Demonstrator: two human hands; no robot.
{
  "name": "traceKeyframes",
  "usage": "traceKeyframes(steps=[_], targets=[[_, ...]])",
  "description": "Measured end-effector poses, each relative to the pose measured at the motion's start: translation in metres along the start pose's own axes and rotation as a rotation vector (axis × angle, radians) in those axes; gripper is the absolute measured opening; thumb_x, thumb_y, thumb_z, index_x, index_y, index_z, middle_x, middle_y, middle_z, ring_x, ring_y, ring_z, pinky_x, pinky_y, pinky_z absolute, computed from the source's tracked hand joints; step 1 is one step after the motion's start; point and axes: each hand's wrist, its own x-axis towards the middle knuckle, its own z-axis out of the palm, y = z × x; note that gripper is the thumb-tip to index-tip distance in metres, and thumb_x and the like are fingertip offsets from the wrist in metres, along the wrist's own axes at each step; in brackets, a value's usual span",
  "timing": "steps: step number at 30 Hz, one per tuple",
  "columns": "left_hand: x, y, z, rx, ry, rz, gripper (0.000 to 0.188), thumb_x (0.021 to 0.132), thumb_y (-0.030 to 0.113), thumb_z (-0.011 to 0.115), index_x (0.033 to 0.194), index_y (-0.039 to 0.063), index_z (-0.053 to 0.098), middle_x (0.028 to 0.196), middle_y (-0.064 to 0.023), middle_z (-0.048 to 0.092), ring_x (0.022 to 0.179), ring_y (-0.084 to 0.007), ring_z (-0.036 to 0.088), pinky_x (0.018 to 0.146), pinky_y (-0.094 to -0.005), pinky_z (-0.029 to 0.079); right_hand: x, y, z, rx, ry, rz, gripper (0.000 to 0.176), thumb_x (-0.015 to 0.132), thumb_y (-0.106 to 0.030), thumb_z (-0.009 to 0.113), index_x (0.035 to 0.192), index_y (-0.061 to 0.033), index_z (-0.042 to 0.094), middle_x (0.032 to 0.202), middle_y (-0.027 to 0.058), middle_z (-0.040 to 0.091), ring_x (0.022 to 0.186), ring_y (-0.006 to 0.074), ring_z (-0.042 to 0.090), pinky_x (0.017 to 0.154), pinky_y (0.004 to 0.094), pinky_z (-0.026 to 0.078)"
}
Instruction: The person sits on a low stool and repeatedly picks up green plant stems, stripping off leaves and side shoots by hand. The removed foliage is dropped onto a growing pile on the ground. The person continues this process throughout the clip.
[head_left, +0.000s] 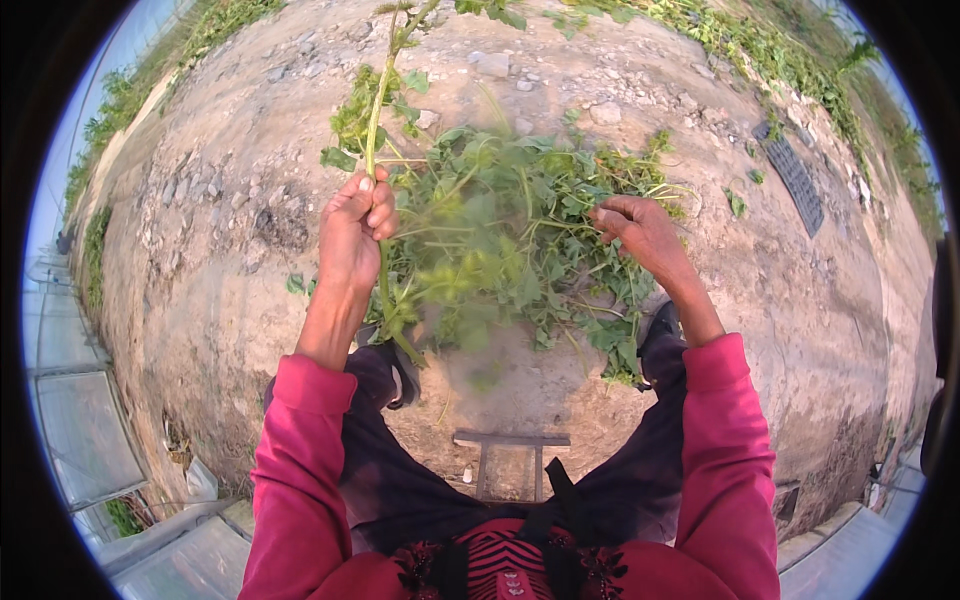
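My left hand (355, 217) is closed around a thick green plant stem (381, 97), which stands nearly upright and runs above and below the fist. Clusters of spiny green burs, like those of cocklebur, grow along it. A heap of cut leafy plants (555, 180) lies on the ground between my feet. Over the heap's right side is my right hand (641, 229), fingers bent and thumb near the forefinger. A thin stem passes close to its fingertips; whether they pinch it I cannot tell. Blurred green foliage (472, 262) hangs nearer the camera, hiding part of the heap.
Below my lap shows a low stool's frame (512, 438). A black plastic tray (791, 176) lies on the stony soil (247, 150) at right. More pulled greenery (787, 67) lines the far right. Glazed panels (90, 435) stand at the lower left.
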Motion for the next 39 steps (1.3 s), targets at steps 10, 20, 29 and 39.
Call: traceKeyframes(steps=[10,20,29,39], targets=[[-0.007,-0.005,0.013,-0.106,-0.155,-0.108,0.017,0.096,0.006,0.047,0.109,-0.003,0.052,0.075,0.001,0.043,0.059,-0.0068,0.035,0.049,-0.0209,0.027,0.013,0.04,0.056,-0.012,-0.194,-0.379,0.043,0.093,-0.033,0.059,0.118,0.0018,0.058,0.104,0.008,0.064,0.079,0.015,0.065,0.058,0.0261,0.051],[-0.005,-0.001,0.009,-0.115,-0.15,-0.075,0.019,0.096,0.007,0.047,0.112,-0.003,0.05,0.077,0.0002,0.043,0.059,-0.0068,0.034,0.05,-0.0209,0.028,0.021,0.061,0.057,0.352,-0.2,-0.322,0.02,0.094,-0.021,0.06,0.107,-0.0055,0.061,0.093,0.0039,0.067,0.074,0.0095,0.06,0.057,0.0264,0.048],[-0.006,-0.006,0.013,-0.125,-0.216,-0.102,0.019,0.096,0.008,0.048,0.111,-0.003,0.049,0.076,0.0006,0.042,0.059,-0.0065,0.034,0.05,-0.0207,0.028,0.001,-0.008,0.057,0.929,-0.268,0.348,0.034,0.096,-0.026,0.057,0.118,-0.0013,0.058,0.098,0.0064,0.066,0.082,0.0121,0.058,0.06,0.0283,0.047],[-0.002,0.011,0.003,-0.047,-0.135,0.025,0.018,0.097,0.008,0.048,0.111,-0.004,0.05,0.078,0.0001,0.043,0.06,-0.0062,0.034,0.05,-0.0205,0.028,0.01,0.009,0.043,0.485,-0.122,0.05,0.024,0.1,-0.022,0.048,0.105,-0.0008,0.059,0.086,0.0068,0.065,0.064,0.0118,0.055,0.052,0.0258,0.043]])
